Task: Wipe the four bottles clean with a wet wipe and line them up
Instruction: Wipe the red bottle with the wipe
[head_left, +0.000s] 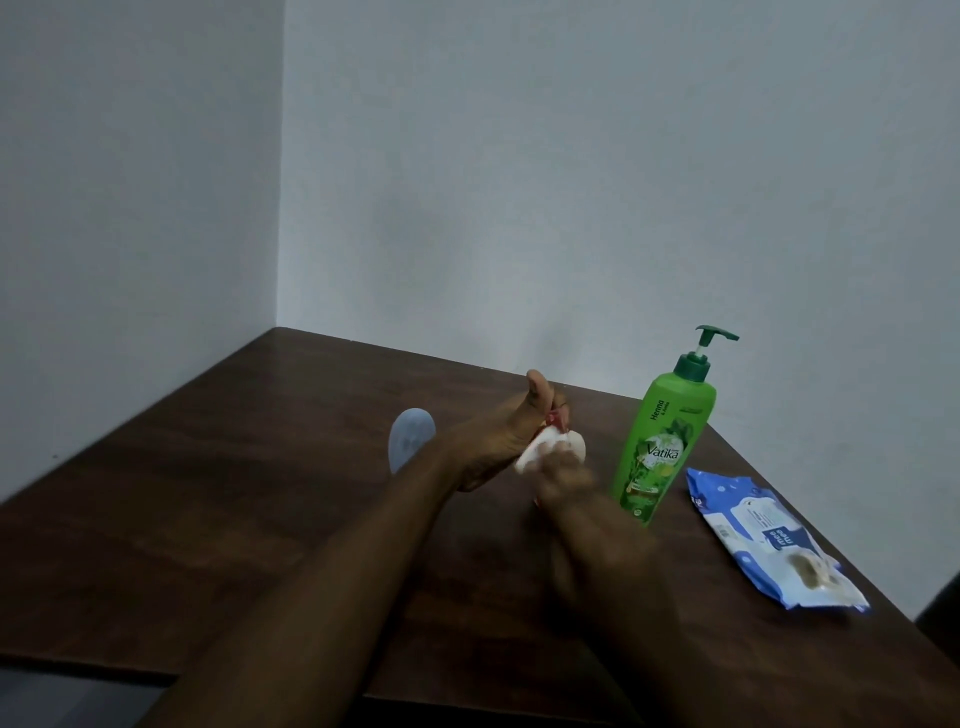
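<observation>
**Small bottle held up for wiping**

Your left hand grips a small red-capped bottle above the surface, steadying it so your right hand, closed on the wet wipe, can rub it. The green pump bottle stands just right; a pale blue bottle waits left.

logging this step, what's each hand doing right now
Left hand: closed around a small bottle with a red part, mostly hidden.
Right hand: blurred, pressing a white wipe on that bottle.
</observation>
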